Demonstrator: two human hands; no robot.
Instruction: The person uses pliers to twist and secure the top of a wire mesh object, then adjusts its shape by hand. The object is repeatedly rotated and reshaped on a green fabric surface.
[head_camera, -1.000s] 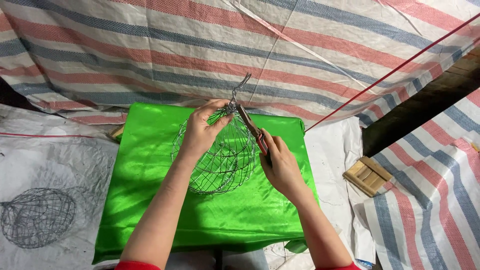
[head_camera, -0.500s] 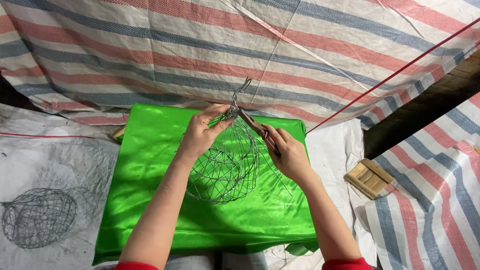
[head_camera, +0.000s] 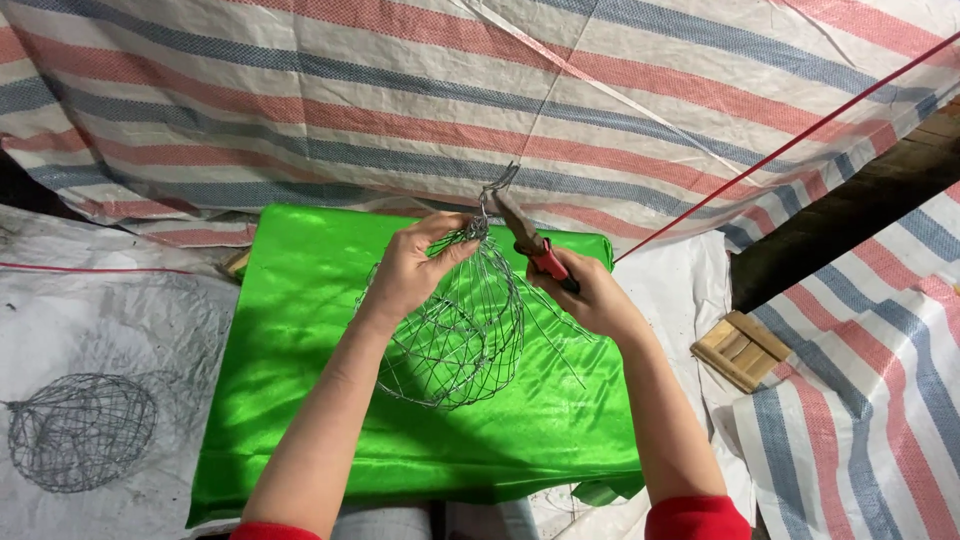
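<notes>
My left hand (head_camera: 412, 270) grips the gathered top of a round wire mesh cage (head_camera: 455, 335), holding it up over a bright green cloth (head_camera: 300, 400). My right hand (head_camera: 590, 295) is closed on the red handles of a pair of pliers (head_camera: 525, 240). The pliers' jaws pinch the twisted wire ends at the top of the cage, just beside my left fingers. Loose wire ends stick out of the cage to the right.
A second wire mesh cage (head_camera: 80, 430) lies on white sheeting at the left. A small wooden slatted piece (head_camera: 742, 348) rests at the right. A striped tarp (head_camera: 500, 100) hangs behind, and a red cord (head_camera: 800, 140) runs diagonally across it.
Both hands have lifted the cage slightly, and the pliers have shifted up to the twisted wires at its top. The cage has turned a little.
</notes>
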